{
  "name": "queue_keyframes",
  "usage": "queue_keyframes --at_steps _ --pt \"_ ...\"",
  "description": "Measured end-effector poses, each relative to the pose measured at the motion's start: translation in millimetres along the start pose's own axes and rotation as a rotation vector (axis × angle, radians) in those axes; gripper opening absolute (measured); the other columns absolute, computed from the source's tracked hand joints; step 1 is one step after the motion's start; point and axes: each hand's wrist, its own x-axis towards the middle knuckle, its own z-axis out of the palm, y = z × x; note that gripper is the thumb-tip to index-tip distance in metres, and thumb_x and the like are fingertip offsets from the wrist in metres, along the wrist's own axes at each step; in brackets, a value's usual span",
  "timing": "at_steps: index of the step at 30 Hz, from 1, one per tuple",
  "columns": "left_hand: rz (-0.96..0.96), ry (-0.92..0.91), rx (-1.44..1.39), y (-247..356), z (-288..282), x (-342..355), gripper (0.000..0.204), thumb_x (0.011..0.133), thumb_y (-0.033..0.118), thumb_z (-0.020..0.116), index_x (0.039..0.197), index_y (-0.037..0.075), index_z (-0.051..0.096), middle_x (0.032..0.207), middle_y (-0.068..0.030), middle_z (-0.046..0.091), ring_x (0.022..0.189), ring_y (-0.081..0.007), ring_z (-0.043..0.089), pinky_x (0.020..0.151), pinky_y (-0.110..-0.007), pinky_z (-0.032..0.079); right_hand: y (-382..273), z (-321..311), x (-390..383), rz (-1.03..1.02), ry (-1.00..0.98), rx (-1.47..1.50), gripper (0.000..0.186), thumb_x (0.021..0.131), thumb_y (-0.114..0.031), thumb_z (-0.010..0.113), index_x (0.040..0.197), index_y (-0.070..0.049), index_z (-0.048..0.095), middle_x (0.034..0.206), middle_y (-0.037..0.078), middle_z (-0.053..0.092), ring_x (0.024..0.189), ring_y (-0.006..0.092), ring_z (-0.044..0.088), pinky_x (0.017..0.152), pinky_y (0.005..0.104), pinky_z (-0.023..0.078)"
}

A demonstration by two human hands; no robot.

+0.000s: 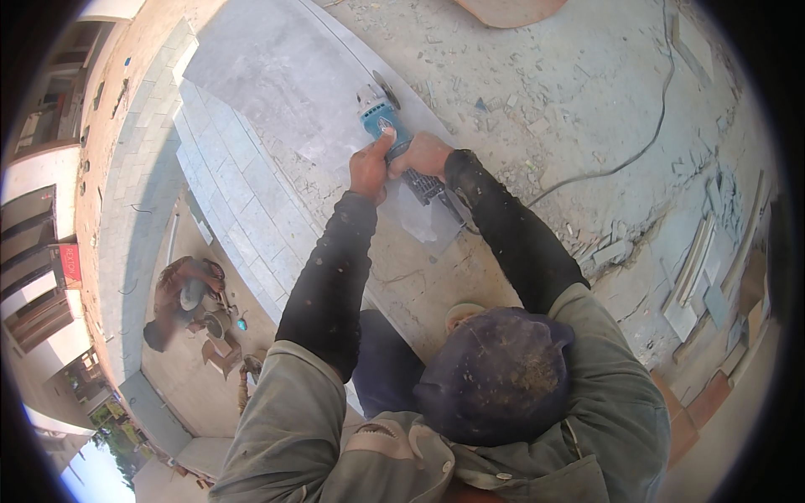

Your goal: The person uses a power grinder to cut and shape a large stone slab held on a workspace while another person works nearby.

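Both my hands grip a teal angle grinder [388, 123] by its body. My left hand [370, 171] wraps the body from the left, its thumb lying along the top. My right hand [424, 156] is closed around the body from the right, just beside the left. The grinder's round disc [386, 90] points away from me, over a large grey slab [268, 63]. A dark line runs along the slab near its right edge. Whether the disc touches the surface, or spins, I cannot tell. Black sleeves cover my forearms.
A grey power cable [612, 171] curves across the dusty ground on the right. Broken chips and stacked tile strips [692, 268] lie there. Pale paving tiles [231, 180] run along the left. Another person [186, 293] crouches at far left beside tools.
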Motion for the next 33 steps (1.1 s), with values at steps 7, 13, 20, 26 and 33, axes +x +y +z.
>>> queue_keyframes --at_steps 7,13,20,26,33 --pt "-0.017 -0.003 0.011 -2.1 -8.3 -0.6 0.046 0.094 0.032 0.073 0.109 -0.010 0.066 0.100 -0.0105 0.069 0.084 -0.0168 0.065 0.073 -0.030 0.050 -13.8 0.7 -13.6 0.033 0.014 -0.073 0.046 0.057 -0.026 0.087 0.082 0.010 0.073 0.085 0.019 0.072 0.076 0.0274 0.070 0.070 0.0380 0.055" --pt "-0.044 -0.034 -0.010 -1.9 -1.2 -4.0 0.035 0.098 0.027 0.067 0.111 -0.005 0.064 0.105 -0.0081 0.066 0.090 -0.0169 0.062 0.078 -0.032 0.049 -4.5 -0.8 -11.2 0.027 0.017 -0.088 0.047 0.057 -0.028 0.086 0.080 0.010 0.073 0.084 0.020 0.072 0.077 0.0283 0.070 0.071 0.0378 0.055" --pt "-0.041 -0.030 0.002 -1.8 -0.4 -8.6 0.035 0.097 0.027 0.068 0.111 -0.005 0.065 0.106 -0.0082 0.066 0.092 -0.0171 0.062 0.079 -0.032 0.050 -3.4 1.1 -14.8 0.013 0.027 -0.059 0.047 0.057 -0.028 0.086 0.080 0.010 0.073 0.084 0.020 0.072 0.077 0.0281 0.069 0.071 0.0375 0.055" --pt "-0.007 -0.015 -0.003 -7.6 -2.2 -12.3 0.038 0.094 0.030 0.072 0.105 -0.006 0.068 0.095 -0.0075 0.069 0.081 -0.0145 0.064 0.070 -0.029 0.049 -7.7 0.0 -26.6 0.031 0.005 -0.098 0.049 0.056 -0.029 0.086 0.080 0.011 0.072 0.083 0.021 0.072 0.077 0.0288 0.069 0.071 0.0381 0.054" --pt "0.008 -0.042 -0.022 -10.2 4.7 -20.6 0.034 0.096 0.028 0.070 0.105 -0.005 0.068 0.095 -0.0066 0.069 0.080 -0.0138 0.063 0.069 -0.028 0.048 -1.3 0.4 -30.9 0.009 0.027 -0.169 0.052 0.055 -0.034 0.085 0.079 0.011 0.072 0.083 0.024 0.072 0.078 0.0309 0.070 0.072 0.0388 0.054"
